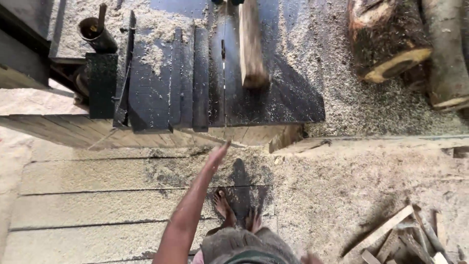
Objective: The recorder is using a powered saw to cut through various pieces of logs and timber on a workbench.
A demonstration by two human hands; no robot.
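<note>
At the near edge of the saw table, left hand reaches out flat, fingers extended, grasping nothing, short of the wooden plank lying beside the blade slot. Right hand barely in frame; grip cannot be told. Risk, as judged: bare feet and an open palm near the blade; a slip on sawdust could carry the hand into the slot.

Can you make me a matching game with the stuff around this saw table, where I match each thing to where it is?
Things:
1. wooden plank
2. big log
3. scrap wood pile
4. left hand

Places:
A. bottom right, on the sawdusty floor
B. stretched out open, just short of the table's near edge
C. lying on the dark saw table, right of the blade slot
D. top right, beside the table

Pairs: 1-C, 2-D, 3-A, 4-B
</note>
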